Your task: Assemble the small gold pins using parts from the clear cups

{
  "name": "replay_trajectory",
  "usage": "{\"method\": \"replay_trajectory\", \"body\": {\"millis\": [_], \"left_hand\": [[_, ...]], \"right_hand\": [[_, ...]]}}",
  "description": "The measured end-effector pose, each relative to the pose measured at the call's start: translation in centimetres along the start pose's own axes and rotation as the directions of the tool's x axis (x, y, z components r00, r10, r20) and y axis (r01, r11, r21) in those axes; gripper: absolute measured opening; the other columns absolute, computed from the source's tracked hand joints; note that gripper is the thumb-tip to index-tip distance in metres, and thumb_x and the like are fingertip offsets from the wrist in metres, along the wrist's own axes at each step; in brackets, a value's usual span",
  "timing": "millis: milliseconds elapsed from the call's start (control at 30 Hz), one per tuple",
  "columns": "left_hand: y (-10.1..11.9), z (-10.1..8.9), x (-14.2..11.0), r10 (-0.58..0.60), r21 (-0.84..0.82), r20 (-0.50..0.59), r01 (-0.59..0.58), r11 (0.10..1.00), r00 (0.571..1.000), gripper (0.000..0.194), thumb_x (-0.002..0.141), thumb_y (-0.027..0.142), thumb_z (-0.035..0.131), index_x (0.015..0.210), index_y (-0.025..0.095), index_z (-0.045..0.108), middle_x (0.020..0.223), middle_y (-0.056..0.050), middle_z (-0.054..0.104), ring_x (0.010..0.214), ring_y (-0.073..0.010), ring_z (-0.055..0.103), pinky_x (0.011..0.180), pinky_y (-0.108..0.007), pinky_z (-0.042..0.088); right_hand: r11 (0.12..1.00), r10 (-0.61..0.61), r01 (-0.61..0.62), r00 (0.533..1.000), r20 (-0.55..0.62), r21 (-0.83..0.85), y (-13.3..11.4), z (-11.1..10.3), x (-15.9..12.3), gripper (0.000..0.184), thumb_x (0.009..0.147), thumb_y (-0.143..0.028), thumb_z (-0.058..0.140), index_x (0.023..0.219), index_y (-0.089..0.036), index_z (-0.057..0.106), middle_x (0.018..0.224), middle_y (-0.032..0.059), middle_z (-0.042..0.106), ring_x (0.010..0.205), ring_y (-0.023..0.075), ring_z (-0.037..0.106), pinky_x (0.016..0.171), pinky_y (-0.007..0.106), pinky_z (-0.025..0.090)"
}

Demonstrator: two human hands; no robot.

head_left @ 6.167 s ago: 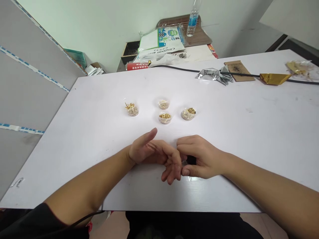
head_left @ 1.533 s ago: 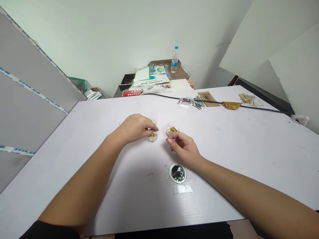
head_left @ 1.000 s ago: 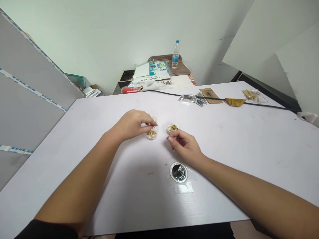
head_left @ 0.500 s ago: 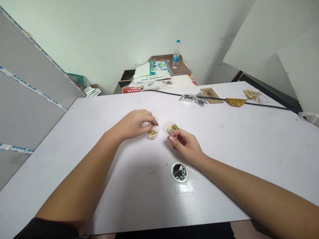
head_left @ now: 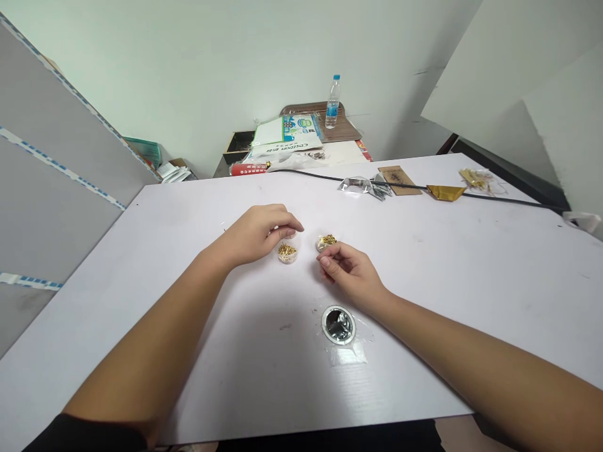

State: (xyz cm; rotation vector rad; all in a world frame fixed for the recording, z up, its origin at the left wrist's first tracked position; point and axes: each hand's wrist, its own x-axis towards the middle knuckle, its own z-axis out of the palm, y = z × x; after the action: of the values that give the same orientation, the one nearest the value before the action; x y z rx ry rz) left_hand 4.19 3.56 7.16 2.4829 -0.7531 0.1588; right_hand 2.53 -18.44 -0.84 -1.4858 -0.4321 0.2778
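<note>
My left hand [head_left: 257,235] lies on the white table [head_left: 188,301] with its fingers arched and drawn together just above a small clear cup of gold pins [head_left: 287,252]. What the fingertips pinch is hidden, and the hand covers whatever lies behind it. To the right, my right hand [head_left: 351,273] is curled with thumb and fingers pressed together. Its fingertips are right beside a second clear cup of gold pins [head_left: 326,241]. A round shiny metal part [head_left: 338,325] sits under clear tape near the front, just in front of my right wrist.
A black cable [head_left: 424,188] crosses the table's far side, past crumpled silver foil [head_left: 365,185], a brown card [head_left: 399,180], a gold packet [head_left: 445,192] and a bag of gold parts [head_left: 478,179]. Behind the table are papers and a water bottle [head_left: 332,102]. A grey panel [head_left: 51,169] stands at the left.
Since six seconds ago both hands have left the metal part and reached to the cups. In the last half second my left fingertips rose slightly above the cup and my right hand crept nearer its cup.
</note>
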Motion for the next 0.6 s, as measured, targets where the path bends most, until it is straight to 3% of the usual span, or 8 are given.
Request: {"method": "replay_trajectory", "body": {"millis": [67, 133, 200, 267, 367, 467, 600], "left_hand": [[1.1, 0.5, 0.1, -0.052, -0.151, -0.094, 0.037, 0.988, 0.994, 0.019, 0.088, 0.018, 0.054, 0.097, 0.017, 0.071, 0.091, -0.004, 0.069, 0.084, -0.0138, 0.063, 0.076, -0.025, 0.048], [2.6, 1.5, 0.2, -0.183, -0.398, -0.143, 0.113, 0.910, 0.973, 0.016, 0.087, 0.022, 0.058, 0.096, 0.015, 0.069, 0.086, -0.005, 0.067, 0.075, -0.0129, 0.063, 0.067, -0.024, 0.049], [4.3, 3.0, 0.1, -0.342, -0.648, -0.125, 0.185, 0.739, 0.931, 0.018, 0.087, 0.027, 0.061, 0.097, 0.013, 0.066, 0.075, -0.003, 0.064, 0.063, -0.0114, 0.060, 0.058, -0.023, 0.048], [5.8, 4.7, -0.3, -0.467, -0.781, -0.097, 0.224, 0.583, 0.879, 0.016, 0.085, 0.026, 0.063, 0.094, 0.013, 0.064, 0.067, -0.001, 0.060, 0.060, -0.0099, 0.058, 0.059, -0.022, 0.049], [7.5, 6.8, -1.3, -0.623, -0.917, -0.105, 0.167, 0.362, 0.775, 0.018, 0.085, 0.025, 0.064, 0.099, 0.016, 0.058, 0.069, 0.002, 0.056, 0.060, -0.0085, 0.055, 0.059, -0.022, 0.050], [8.1, 8.0, -2.4, -0.682, -0.979, -0.012, 0.130, 0.157, 0.732, 0.027, 0.084, 0.023, 0.067, 0.106, 0.018, 0.052, 0.071, 0.004, 0.056, 0.060, -0.0071, 0.054, 0.063, -0.022, 0.050], [8.0, 8.9, -3.3, -0.688, -0.986, -0.017, 0.102, 0.132, 0.725, 0.027, 0.085, 0.026, 0.069, 0.104, 0.018, 0.051, 0.069, 0.005, 0.056, 0.063, -0.0060, 0.054, 0.067, -0.020, 0.048]], "right_hand": [[0.991, 0.032, -0.033, 0.999, 0.008, 0.126, -0.1, 0.1, 0.1, 0.042, 0.080, -0.054, 0.070, 0.087, -0.015, 0.055, 0.069, 0.0013, 0.058, 0.061, 0.0103, 0.055, 0.054, 0.022, 0.044], [0.972, 0.043, -0.044, 0.999, 0.008, 0.230, -0.2, 0.2, 0.1, 0.041, 0.079, -0.050, 0.073, 0.089, -0.015, 0.055, 0.070, 0.0014, 0.059, 0.061, 0.0103, 0.057, 0.053, 0.022, 0.046], [0.955, 0.014, -0.008, 1.000, -0.020, 0.295, -0.6, 0.3, -0.1, 0.037, 0.080, -0.048, 0.073, 0.089, -0.016, 0.056, 0.071, 0.0014, 0.059, 0.060, 0.0103, 0.058, 0.051, 0.022, 0.047], [0.954, -0.049, 0.062, 0.998, -0.050, 0.293, -1.0, 0.3, -0.4, 0.033, 0.083, -0.045, 0.070, 0.088, -0.017, 0.056, 0.072, 0.0019, 0.060, 0.062, 0.0114, 0.060, 0.051, 0.023, 0.049], [0.970, -0.224, 0.226, 0.974, -0.027, 0.085, -1.5, 0.4, -1.2, 0.018, 0.090, -0.034, 0.063, 0.090, -0.016, 0.058, 0.077, 0.0042, 0.063, 0.065, 0.0122, 0.063, 0.056, 0.025, 0.054], [0.882, -0.428, 0.423, 0.904, 0.026, -0.205, -1.6, 0.4, -1.7, 0.005, 0.093, -0.020, 0.058, 0.092, -0.016, 0.061, 0.079, 0.0050, 0.066, 0.066, 0.0114, 0.063, 0.059, 0.025, 0.055], [0.708, -0.599, 0.557, 0.799, 0.048, -0.435, -1.3, 0.2, -1.6, 0.006, 0.092, -0.013, 0.058, 0.092, -0.016, 0.062, 0.076, 0.0035, 0.066, 0.069, 0.0120, 0.064, 0.062, 0.025, 0.054]]}}
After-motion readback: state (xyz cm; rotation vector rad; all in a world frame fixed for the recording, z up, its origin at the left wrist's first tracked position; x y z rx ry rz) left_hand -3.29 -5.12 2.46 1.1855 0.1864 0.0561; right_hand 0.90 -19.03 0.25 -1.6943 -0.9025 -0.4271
